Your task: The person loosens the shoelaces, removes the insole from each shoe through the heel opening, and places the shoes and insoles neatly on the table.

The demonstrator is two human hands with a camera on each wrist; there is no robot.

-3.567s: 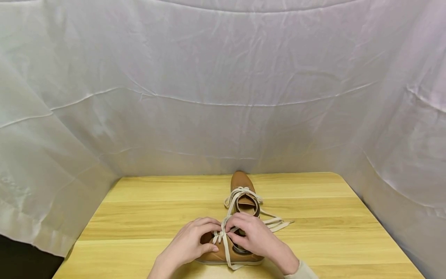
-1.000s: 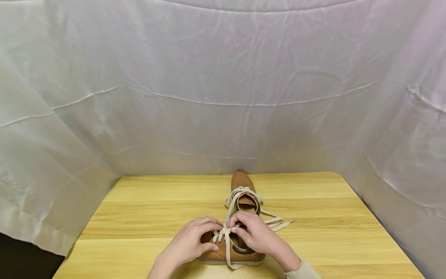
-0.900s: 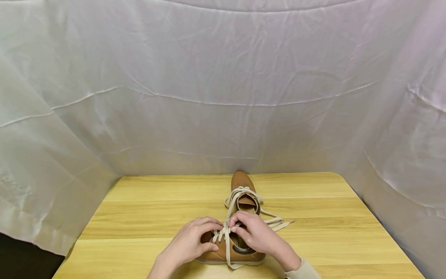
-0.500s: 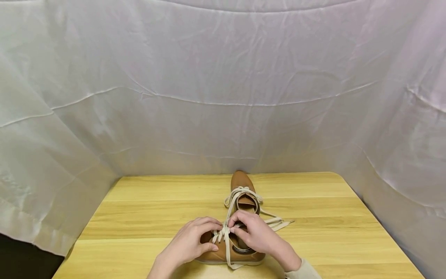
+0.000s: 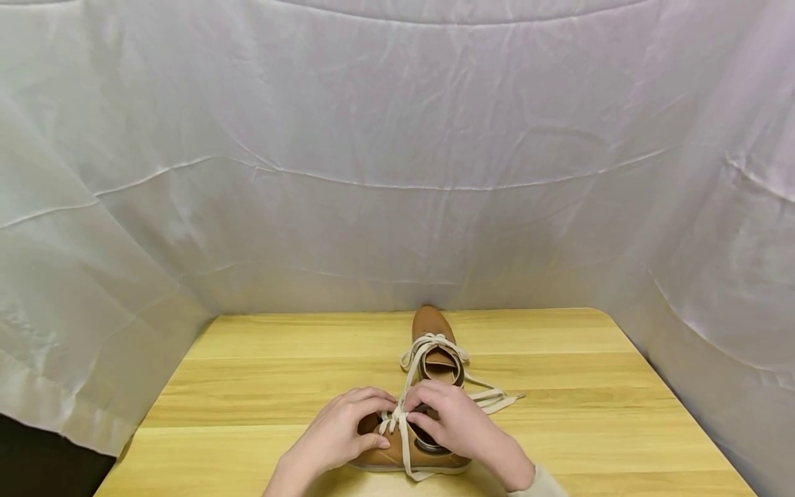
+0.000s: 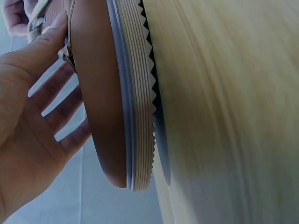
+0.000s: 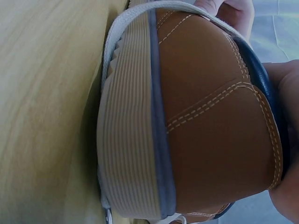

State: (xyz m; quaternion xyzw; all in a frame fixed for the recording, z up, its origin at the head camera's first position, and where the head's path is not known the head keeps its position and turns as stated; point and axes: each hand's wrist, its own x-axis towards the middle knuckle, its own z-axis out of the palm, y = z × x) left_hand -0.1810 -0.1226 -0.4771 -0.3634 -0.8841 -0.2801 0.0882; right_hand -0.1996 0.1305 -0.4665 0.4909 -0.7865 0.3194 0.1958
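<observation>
A brown leather shoe [image 5: 375,457] with a pale sole lies crosswise near me, toe to the left. My left hand [image 5: 335,428] holds its front part beside the lacing. In the left wrist view, the thumb of that hand [image 6: 28,107] is on the near side and other fingers reach behind the shoe [image 6: 98,102]. Thumb and forefinger of my right hand [image 5: 459,421] pinch the cream shoelace [image 5: 406,449] at the knot, over the shoe's opening. One lace end hangs down the near side. The right wrist view shows the heel [image 7: 215,130]; the pinching fingertips are hidden there.
A matching shoe [image 5: 428,321] stands behind, toe pointing away, close to the table's far edge. Loose lace ends [image 5: 493,400] trail on the wooden table [image 5: 279,386] to its right. A grey cloth [image 5: 397,228] hangs around the back and sides.
My right hand has shifted slightly left and toward me in the last half second, fingertips still at the knot. My left hand and both shoes have kept their places.
</observation>
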